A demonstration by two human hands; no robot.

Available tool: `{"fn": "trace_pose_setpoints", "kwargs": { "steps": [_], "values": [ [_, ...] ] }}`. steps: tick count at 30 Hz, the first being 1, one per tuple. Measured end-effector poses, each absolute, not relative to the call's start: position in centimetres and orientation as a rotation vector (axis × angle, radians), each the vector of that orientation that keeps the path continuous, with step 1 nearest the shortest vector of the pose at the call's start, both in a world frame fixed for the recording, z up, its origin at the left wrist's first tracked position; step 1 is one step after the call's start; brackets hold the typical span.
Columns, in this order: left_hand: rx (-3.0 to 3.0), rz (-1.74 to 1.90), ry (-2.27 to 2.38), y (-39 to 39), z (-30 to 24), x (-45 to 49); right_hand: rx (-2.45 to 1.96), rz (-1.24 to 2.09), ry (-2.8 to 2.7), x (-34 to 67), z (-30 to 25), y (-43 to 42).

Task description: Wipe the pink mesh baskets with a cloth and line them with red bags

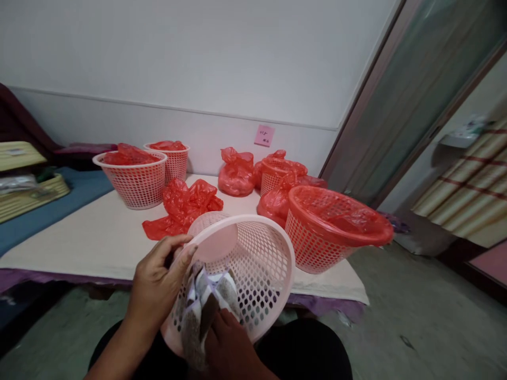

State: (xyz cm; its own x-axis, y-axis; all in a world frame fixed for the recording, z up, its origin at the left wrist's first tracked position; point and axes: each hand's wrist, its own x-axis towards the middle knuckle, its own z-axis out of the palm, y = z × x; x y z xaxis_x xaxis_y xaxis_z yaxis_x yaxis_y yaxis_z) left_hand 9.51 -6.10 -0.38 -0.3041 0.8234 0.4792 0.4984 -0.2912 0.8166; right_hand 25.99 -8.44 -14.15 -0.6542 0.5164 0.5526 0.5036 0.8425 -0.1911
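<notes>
A pink plastic basket (259, 253) with a perforated wall is tilted over my lap, its mouth turned toward me. My left hand (152, 279) grips its rim on the left side, thumb over the edge and fingers round the outside. A bunched grey and white cloth (225, 289) lies against the inner wall at the lower left. Closed on that cloth is my right hand (229, 340), low in the basket's mouth; its fingertips are partly hidden in the folds. A crumpled red plastic bag (188, 206) lies on the table just behind the basket.
On the cream-covered table (99, 237), two pink baskets (138, 182) holding red bags stand at back left. A red-lined basket (312, 240) stands near the right edge. Behind are a tied red bag (236, 174) and another basket (271, 182). A pink note (264, 135) is on the wall.
</notes>
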Motion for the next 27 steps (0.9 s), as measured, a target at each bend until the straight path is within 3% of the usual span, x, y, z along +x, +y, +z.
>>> {"fn": "trace_pose_setpoints", "kwargs": {
  "steps": [7,9,15,21,27],
  "values": [
    [1.443,1.581,1.833,-10.3,-6.0,11.0,-0.786,0.693,-2.044,24.9,-7.5,-7.2],
    [1.454,1.641,1.871,-11.0,-6.6,11.4,-0.763,0.652,-2.122,24.4,-8.0,-6.1],
    [1.908,1.667,1.784,-11.5,-5.9,10.7,-1.238,0.023,-2.602,24.5,-13.1,-0.7],
    [2.092,1.606,1.74,-10.6,-4.8,9.8,-1.393,-0.083,-2.714,26.5,-12.9,1.6],
    [2.012,1.681,1.735,-8.4,-3.1,8.7,-1.257,0.014,-2.885,28.9,-9.5,-2.6]
  ]
}}
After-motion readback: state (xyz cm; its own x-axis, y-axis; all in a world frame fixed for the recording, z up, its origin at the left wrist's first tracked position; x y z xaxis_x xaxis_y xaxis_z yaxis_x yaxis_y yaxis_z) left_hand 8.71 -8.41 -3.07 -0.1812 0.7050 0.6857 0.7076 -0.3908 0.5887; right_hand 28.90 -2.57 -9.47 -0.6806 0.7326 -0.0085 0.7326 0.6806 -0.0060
